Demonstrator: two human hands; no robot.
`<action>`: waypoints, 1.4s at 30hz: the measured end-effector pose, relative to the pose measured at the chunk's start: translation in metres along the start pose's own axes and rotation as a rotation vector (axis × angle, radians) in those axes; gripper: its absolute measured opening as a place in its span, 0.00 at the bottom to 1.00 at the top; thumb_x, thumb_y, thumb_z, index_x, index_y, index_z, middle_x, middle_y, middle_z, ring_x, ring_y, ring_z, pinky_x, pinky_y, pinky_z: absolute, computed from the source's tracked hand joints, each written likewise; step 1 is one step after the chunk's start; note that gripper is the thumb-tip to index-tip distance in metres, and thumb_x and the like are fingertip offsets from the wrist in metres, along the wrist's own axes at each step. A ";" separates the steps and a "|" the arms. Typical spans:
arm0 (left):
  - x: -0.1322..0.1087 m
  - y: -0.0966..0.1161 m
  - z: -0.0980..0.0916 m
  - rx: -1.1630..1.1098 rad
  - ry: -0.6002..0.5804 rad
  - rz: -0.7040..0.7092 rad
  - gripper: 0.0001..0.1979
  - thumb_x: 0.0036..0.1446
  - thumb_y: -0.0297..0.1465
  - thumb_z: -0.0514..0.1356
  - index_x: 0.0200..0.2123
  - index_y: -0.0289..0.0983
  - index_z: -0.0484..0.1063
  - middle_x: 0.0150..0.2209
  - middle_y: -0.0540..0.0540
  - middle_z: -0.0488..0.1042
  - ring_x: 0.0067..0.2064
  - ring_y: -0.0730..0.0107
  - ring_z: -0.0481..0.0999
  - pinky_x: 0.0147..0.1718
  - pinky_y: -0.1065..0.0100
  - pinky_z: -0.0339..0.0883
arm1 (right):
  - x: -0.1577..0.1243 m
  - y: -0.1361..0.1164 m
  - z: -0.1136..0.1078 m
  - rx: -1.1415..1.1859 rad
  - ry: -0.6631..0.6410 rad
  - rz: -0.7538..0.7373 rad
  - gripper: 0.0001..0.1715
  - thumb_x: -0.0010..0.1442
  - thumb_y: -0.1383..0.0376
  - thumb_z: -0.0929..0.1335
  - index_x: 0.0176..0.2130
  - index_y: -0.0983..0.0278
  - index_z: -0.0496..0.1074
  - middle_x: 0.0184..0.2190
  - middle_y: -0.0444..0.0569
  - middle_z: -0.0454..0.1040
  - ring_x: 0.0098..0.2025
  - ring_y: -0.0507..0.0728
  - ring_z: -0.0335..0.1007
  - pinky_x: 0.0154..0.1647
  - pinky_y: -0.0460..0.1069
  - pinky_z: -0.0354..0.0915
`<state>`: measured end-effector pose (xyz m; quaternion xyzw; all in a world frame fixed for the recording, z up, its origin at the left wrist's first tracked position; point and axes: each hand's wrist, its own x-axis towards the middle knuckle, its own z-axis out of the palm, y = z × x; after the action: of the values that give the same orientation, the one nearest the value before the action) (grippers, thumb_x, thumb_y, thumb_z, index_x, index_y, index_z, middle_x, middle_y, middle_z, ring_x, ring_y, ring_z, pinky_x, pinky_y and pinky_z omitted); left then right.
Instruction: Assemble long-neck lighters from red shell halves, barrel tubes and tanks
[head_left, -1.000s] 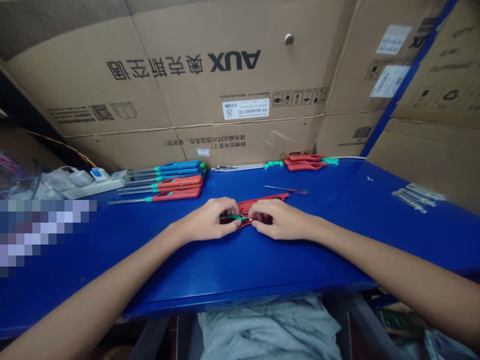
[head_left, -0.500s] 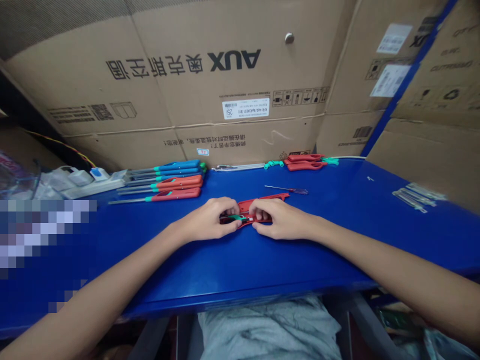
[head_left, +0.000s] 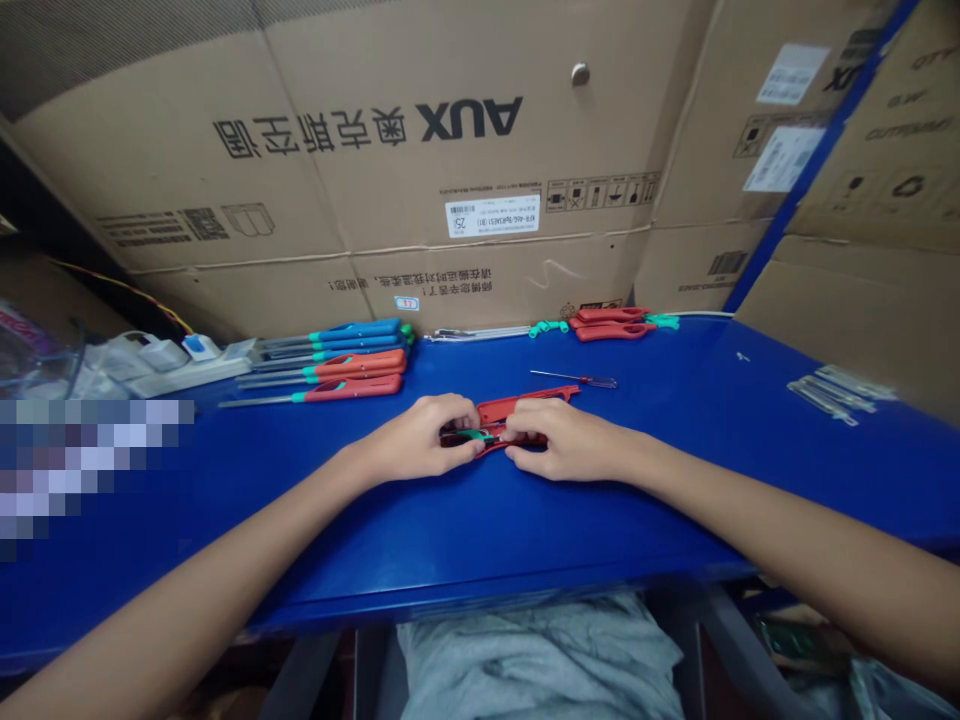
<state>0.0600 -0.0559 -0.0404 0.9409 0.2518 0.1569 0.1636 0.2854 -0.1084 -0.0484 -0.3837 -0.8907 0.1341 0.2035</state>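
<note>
Near the front middle of the blue table, my left hand (head_left: 431,437) is closed around the left end of a red half shell (head_left: 491,452) with a green part (head_left: 474,435) inside. My right hand (head_left: 551,438) grips the right part of the same shell, thumb along its near edge and fingertips over the inside. Small inner parts between the fingertips are too small to make out. Just behind the hands lies a second red shell piece (head_left: 498,410), partly covered by the right hand. A thin screwdriver (head_left: 592,381) rests behind it.
Blue, orange and red lighters (head_left: 360,386) lie stacked at the back left, beside a white power strip (head_left: 196,370). Metal rods (head_left: 480,334) and red handles (head_left: 611,330) lie along the cardboard (head_left: 300,220). Several metal strips (head_left: 832,392) are at the right.
My right fingers have shifted slightly left and curled over the small parts inside the shell. My left hand has stayed in place.
</note>
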 end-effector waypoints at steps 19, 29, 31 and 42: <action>0.001 -0.004 0.000 -0.161 0.010 -0.035 0.09 0.55 0.36 0.65 0.31 0.35 0.76 0.32 0.46 0.77 0.35 0.68 0.74 0.36 0.69 0.67 | 0.011 0.017 -0.002 -0.518 0.004 -0.477 0.14 0.63 0.67 0.62 0.28 0.64 0.71 0.28 0.51 0.71 0.29 0.56 0.60 0.34 0.52 0.55; 0.000 0.006 0.000 -0.175 -0.030 0.035 0.07 0.54 0.33 0.67 0.34 0.36 0.76 0.35 0.47 0.78 0.36 0.69 0.75 0.36 0.70 0.66 | -0.003 0.016 -0.004 -0.328 0.017 -0.222 0.16 0.60 0.56 0.66 0.34 0.67 0.72 0.31 0.52 0.70 0.31 0.56 0.63 0.32 0.50 0.59; 0.000 0.007 0.001 -0.192 -0.032 0.019 0.09 0.54 0.34 0.67 0.37 0.36 0.75 0.34 0.49 0.77 0.35 0.71 0.75 0.34 0.71 0.66 | -0.005 0.016 -0.006 -0.272 -0.010 -0.196 0.15 0.60 0.56 0.66 0.34 0.67 0.72 0.31 0.51 0.71 0.30 0.56 0.63 0.31 0.49 0.58; 0.000 0.008 -0.003 -0.072 -0.091 0.039 0.12 0.61 0.38 0.60 0.40 0.36 0.77 0.34 0.46 0.77 0.32 0.71 0.73 0.30 0.71 0.63 | -0.004 0.013 -0.008 -0.185 -0.014 -0.135 0.10 0.59 0.59 0.67 0.34 0.65 0.69 0.30 0.49 0.73 0.30 0.55 0.66 0.31 0.49 0.59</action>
<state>0.0621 -0.0616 -0.0342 0.9453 0.2197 0.1259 0.2056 0.3002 -0.1018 -0.0473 -0.3392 -0.9244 0.0402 0.1697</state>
